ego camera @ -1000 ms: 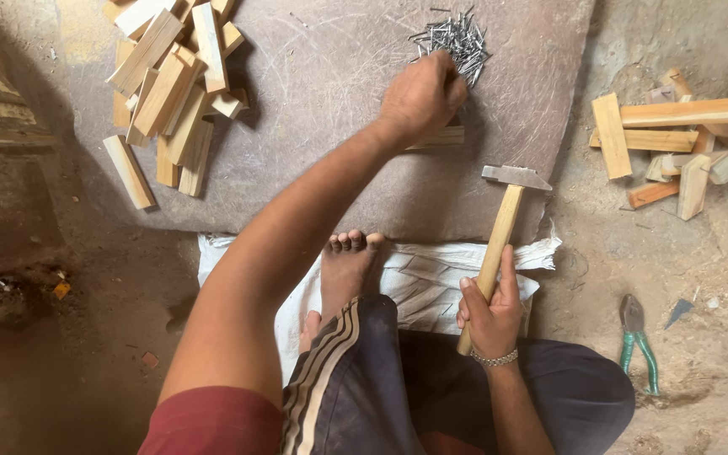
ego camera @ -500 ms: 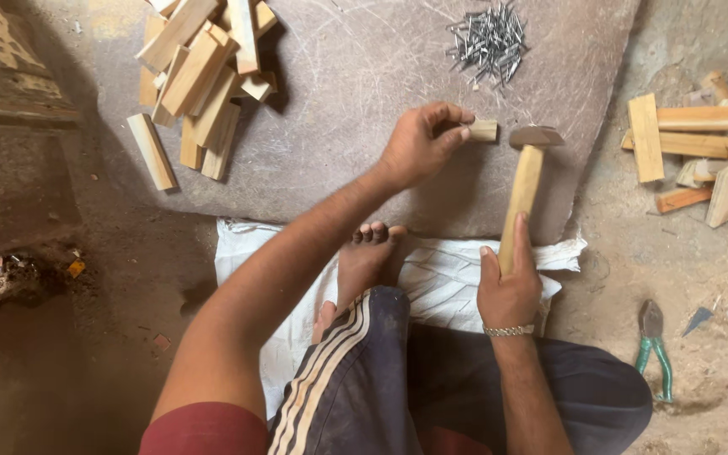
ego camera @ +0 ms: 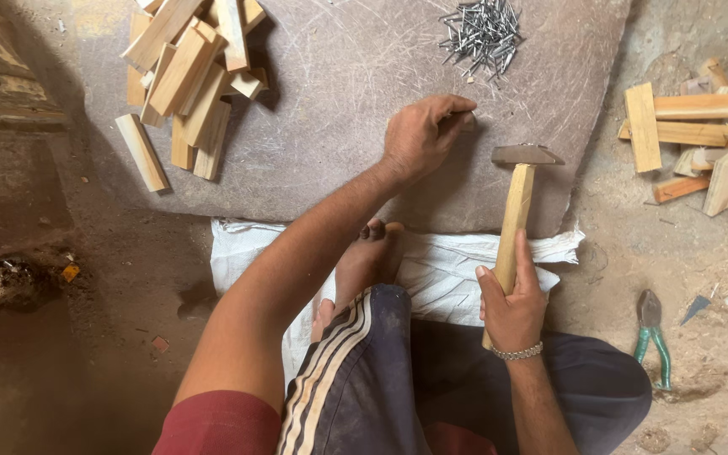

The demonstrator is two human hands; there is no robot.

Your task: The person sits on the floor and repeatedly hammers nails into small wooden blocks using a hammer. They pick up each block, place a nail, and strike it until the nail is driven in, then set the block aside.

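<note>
The person sits on the floor with a bare foot point(ego camera: 370, 259) resting on a white sack point(ego camera: 452, 257), facing a flat grey stone slab point(ego camera: 339, 109) that serves as the work surface. The left hand point(ego camera: 421, 135) reaches out over the slab, its fingers point(ego camera: 452, 105) curled down and pinched on a small piece point(ego camera: 466, 120) at their tips. It is mostly hidden, so I cannot tell whether it is wood or a nail. The right hand point(ego camera: 511, 307) has its fingers wrapped closed around the lower end of the hammer point(ego camera: 514, 211), gripping its wooden handle. The metal head lies at about 3 o'clock from the left hand, near it but not touching. A loose heap of nails point(ego camera: 480, 32) lies on the slab at 1 o'clock from the left hand. A pile of wooden blocks point(ego camera: 187, 76) sits at 10 o'clock, partly on the slab. More wooden offcuts point(ego camera: 684, 126) lie on the dirt at 3 o'clock, and green-handled pliers point(ego camera: 652, 333) are at 4 o'clock by the right knee. This looks like the setting-up step, with the piece steadied and the hammer ready. A blow from here would need the head lifted and brought over the pinched piece, clear of the fingertips.
</note>
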